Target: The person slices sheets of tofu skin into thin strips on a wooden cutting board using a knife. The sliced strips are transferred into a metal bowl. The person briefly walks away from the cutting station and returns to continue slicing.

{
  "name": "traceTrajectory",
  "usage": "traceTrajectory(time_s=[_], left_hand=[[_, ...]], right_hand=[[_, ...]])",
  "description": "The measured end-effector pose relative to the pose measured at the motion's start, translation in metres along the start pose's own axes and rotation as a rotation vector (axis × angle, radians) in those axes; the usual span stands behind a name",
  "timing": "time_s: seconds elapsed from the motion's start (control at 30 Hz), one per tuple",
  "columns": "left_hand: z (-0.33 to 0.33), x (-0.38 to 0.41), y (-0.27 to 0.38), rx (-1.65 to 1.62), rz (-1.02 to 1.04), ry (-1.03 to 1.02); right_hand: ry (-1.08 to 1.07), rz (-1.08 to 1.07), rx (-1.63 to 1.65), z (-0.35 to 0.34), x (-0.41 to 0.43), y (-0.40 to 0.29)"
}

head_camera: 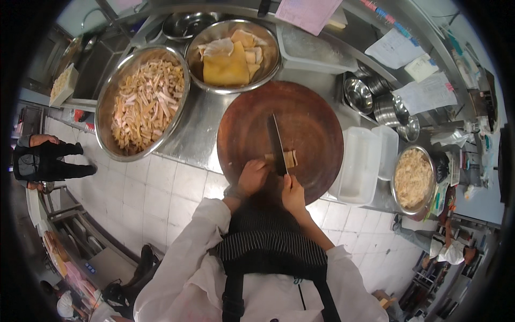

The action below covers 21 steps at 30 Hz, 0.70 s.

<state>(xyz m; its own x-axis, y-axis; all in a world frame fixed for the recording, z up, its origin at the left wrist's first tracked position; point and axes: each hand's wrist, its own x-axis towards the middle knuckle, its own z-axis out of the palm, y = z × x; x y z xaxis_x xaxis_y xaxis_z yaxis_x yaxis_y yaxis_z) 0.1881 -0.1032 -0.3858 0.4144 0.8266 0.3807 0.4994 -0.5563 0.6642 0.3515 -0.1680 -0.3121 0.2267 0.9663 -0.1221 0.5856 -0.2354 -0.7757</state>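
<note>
A round wooden chopping block [318,116] lies before me on the steel counter. My right hand [293,192] grips the handle of a cleaver [276,141], its long dark blade pointing away from me. Under and beside the blade is a small pale-yellow piece of food [291,159], with part of it showing on both sides. My left hand [253,176] rests on the block just left of the blade, fingers curled, close to the left end of that piece. Its fingertips are hidden, so I cannot tell how firmly it touches the food.
A steel bowl of cut strips [149,102] stands left, and a bowl with yellow slabs [225,66] behind the block. Plastic containers [356,165] and a bowl of pale shreds [413,179] are right. People stand left [52,157] and right [442,247].
</note>
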Motion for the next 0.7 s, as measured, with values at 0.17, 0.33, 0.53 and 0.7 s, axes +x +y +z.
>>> traceTrajectory(time_s=[0.17, 0.33, 0.53, 0.7], left_hand=[[-0.002, 0.001, 0.002, -0.026, 0.033, 0.033], [-0.014, -0.012, 0.007, 0.018, -0.053, 0.169], [-0.020, -0.025, 0.003, 0.041, -0.052, 0.088], [-0.008, -0.017, 0.007, 0.028, 0.024, -0.055]], right_hand=[[-0.066, 0.103, 0.160, -0.013, 0.009, 0.005], [0.000, -0.029, 0.305, -0.050, 0.004, -0.076], [-0.076, 0.014, -0.024, 0.003, -0.018, -0.002], [-0.096, 0.004, -0.003, 0.005, -0.017, 0.007]])
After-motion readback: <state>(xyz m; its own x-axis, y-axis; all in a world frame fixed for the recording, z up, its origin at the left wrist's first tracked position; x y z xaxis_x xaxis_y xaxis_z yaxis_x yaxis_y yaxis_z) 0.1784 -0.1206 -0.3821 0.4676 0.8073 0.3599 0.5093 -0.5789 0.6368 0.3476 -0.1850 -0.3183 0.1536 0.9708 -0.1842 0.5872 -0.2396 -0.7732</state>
